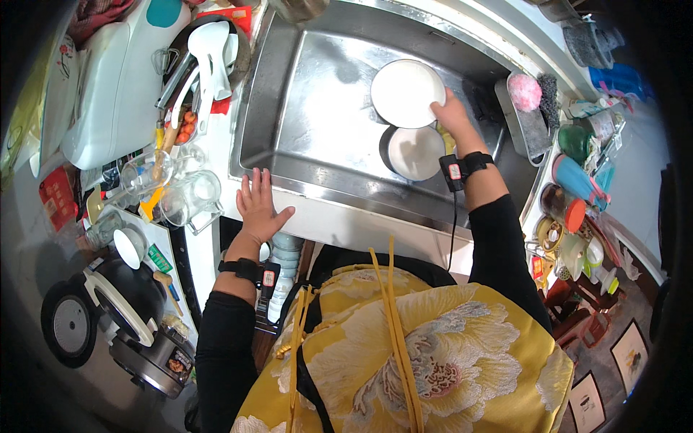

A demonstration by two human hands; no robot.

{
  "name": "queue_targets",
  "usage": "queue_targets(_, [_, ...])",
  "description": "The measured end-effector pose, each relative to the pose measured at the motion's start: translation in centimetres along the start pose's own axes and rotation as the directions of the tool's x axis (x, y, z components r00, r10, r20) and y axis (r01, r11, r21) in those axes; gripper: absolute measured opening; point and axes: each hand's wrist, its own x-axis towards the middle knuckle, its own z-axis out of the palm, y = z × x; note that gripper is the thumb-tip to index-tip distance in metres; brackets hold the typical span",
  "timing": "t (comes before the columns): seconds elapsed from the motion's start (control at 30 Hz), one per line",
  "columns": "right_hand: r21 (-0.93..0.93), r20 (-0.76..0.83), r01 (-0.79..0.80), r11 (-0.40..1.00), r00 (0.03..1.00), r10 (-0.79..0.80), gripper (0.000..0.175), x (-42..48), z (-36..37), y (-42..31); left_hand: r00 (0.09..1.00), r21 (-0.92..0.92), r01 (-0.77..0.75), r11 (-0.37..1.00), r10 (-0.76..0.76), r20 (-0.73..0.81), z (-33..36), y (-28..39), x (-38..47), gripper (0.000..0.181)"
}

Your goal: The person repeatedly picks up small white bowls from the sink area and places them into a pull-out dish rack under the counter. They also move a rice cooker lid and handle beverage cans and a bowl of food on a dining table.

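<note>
My right hand [451,113] grips the right rim of a round white dish [407,93] over the stainless steel sink [325,103], thumb on its inner side. Just below that dish is a white bowl [416,154] with a dark rim, partly overlapped by it. Something yellowish [447,139] shows beside the bowl, mostly hidden by my right hand and wrist. My left hand [260,208] is at the sink's near left edge, palm down, with fingers apart and nothing held; its fingertips reach the steel rim.
A metal caddy [522,122] with a pink scrubber [524,92] hangs at the sink's right wall. Glass pitchers [192,197] and white ladles [209,54] crowd the left counter. A jar with an orange lid [563,208] stands at the right. A cable hangs from my right wrist strap [466,168].
</note>
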Motion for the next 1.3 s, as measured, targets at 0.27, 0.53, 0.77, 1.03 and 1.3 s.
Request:
queue_targets(0.27, [-0.006, -0.119, -0.081, 0.997, 0.99, 0.08, 0.043, -5.3, -3.7, 4.4, 1.0, 0.003, 0.014, 1.0, -0.014, 0.015, -0.3, 0.3, 0.0, 0.103])
queue_targets(0.53, [-0.246, -0.286, 0.082, 0.966, 0.946, -0.153, 0.043, -8.1, -3.7, 3.9, 1.0, 0.013, 0.02, 1.0, -0.02, 0.005, -0.4, 0.5, 0.0, 0.103])
queue_targets(0.77, [-0.378, -0.323, 0.387, 0.841, 0.796, -0.511, 0.051, -8.7, -5.0, 2.4, 1.0, -0.009, 0.009, 1.0, -0.009, -0.023, -0.1, 0.3, -0.2, 0.102])
queue_targets(1.03, [-0.338, -0.445, 0.631, 0.698, 0.547, -0.709, 0.055, -7.7, -5.0, -1.5, 0.999, 0.001, 0.008, 1.0, -0.007, -0.036, -0.1, 0.3, -0.2, 0.101])
queue_targets(1.3, [0.372, 0.098, -0.027, 0.928, 0.995, -0.01, 0.047, -6.4, 2.7, -7.7, 1.0, -0.007, 0.018, 1.0, -0.018, -0.016, -0.2, 0.3, -0.2, 0.103])
